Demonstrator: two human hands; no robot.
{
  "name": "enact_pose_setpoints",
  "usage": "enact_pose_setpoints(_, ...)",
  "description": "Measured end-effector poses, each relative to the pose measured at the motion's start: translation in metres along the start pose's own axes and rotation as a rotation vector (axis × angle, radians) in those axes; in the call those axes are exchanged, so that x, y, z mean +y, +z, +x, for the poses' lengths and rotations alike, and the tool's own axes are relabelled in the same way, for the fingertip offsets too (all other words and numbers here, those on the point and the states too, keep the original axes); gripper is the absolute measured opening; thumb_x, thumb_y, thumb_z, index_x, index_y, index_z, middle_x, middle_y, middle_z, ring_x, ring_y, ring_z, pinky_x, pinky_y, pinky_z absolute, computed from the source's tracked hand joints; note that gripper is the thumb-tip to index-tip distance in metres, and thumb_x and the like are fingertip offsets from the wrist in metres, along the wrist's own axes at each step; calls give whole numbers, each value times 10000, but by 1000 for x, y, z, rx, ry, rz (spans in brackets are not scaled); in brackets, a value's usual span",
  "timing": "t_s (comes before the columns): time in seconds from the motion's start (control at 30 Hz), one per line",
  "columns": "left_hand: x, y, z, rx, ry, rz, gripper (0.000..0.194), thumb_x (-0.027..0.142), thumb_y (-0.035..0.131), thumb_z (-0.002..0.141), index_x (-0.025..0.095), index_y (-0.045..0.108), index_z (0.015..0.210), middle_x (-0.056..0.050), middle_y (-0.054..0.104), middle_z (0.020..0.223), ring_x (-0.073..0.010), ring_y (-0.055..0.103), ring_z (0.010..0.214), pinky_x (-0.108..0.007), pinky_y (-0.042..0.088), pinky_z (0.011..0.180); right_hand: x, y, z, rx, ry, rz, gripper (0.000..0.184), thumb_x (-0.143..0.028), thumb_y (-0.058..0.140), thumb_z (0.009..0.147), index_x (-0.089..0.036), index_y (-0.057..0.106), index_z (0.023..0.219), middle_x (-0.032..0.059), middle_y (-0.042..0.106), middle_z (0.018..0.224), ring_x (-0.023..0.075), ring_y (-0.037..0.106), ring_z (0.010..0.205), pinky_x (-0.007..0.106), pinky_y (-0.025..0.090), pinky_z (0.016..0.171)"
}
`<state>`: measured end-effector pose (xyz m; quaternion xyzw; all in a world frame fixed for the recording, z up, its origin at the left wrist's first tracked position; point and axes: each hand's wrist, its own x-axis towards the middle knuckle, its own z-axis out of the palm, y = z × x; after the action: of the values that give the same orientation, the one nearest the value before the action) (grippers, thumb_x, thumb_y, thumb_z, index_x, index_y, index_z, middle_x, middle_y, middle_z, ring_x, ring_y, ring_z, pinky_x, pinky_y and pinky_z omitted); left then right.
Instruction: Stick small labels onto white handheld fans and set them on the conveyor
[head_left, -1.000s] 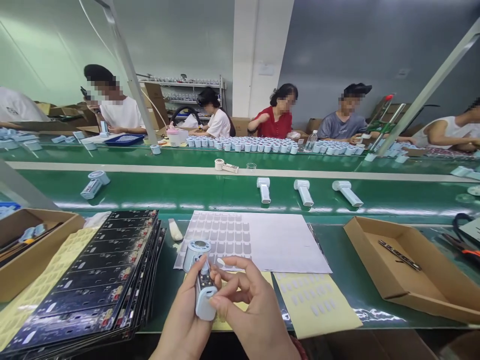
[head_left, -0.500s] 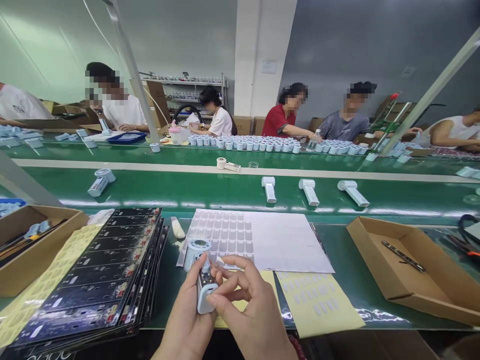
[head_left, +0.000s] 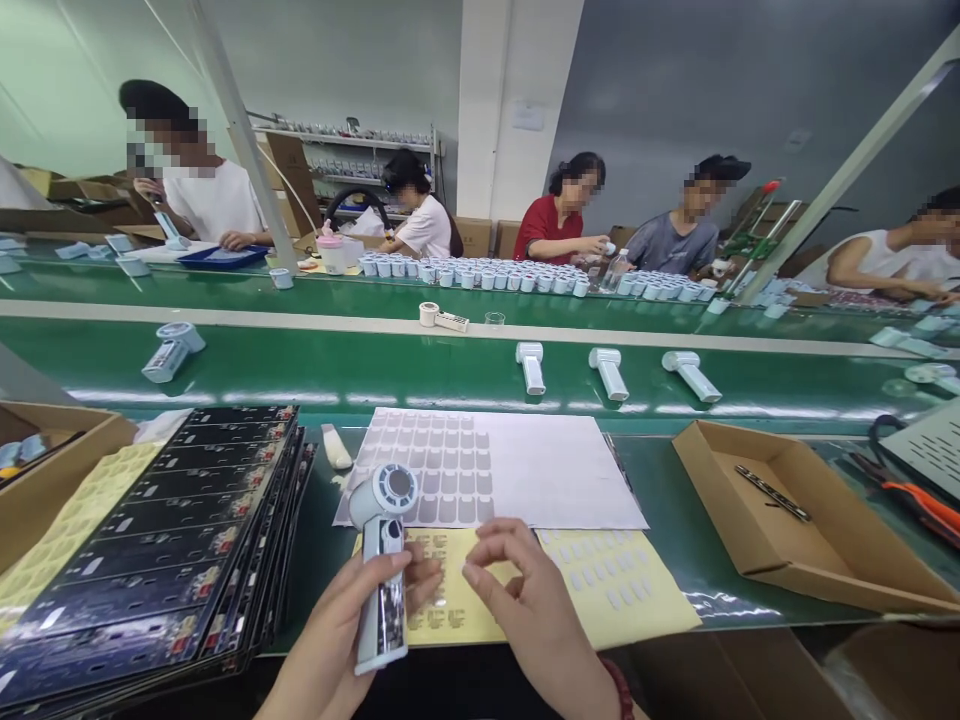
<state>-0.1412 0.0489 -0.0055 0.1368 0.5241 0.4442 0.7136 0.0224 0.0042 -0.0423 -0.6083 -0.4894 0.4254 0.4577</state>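
Observation:
My left hand [head_left: 349, 600] is wrapped round the handle of a light-blue handheld fan [head_left: 382, 570], held upright and slightly tilted. Its round head with a grey grille points up, and a dark shiny face on the handle is turned toward me. To its right, my right hand [head_left: 521, 590] is raised with thumb and index finger curled into a pinch, apart from the fan. Whatever those fingertips may hold is too small to make out. Below the hands lies a yellow sheet of printed labels [head_left: 465, 625]. A white sheet with grey stickers [head_left: 555, 470] lies behind it.
Stacked black printed panels [head_left: 150, 560] stand at left, beside a cardboard box [head_left: 82, 440]. On the right are an open cardboard tray [head_left: 720, 500] and orange-handled pliers [head_left: 922, 510]. Several fans, one a white fan [head_left: 531, 370], lie on the green belt [head_left: 360, 370]. Co-workers sit beyond.
The fan has turned in my left hand, so its handle now stands longer and shinier toward me. My right hand has come off it and moved right. The view has shifted slightly.

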Motion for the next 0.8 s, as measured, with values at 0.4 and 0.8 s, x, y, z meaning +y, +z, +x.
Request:
enact_pose_setpoints(0.4,-22,-14,13,-116,159,248,308,259,778,662,140,756,945,-121,775,1045,-339,647,1167,-437,416,1101,28,8,-10,-71,-107,-324,114,-126,555,850,-210,618,807,55,625,1018,224,626,947,334,459,772)
enact_pose_setpoints(0.8,-12,-2,6,-90,130,90,571,484,847,662,175,709,1122,-115,738,1163,-327,628,1185,-376,536,934,-44,4,-6,-238,-59,97,64,-184,647,825,-223,611,790,8,581,969,147,571,844,215,383,566)
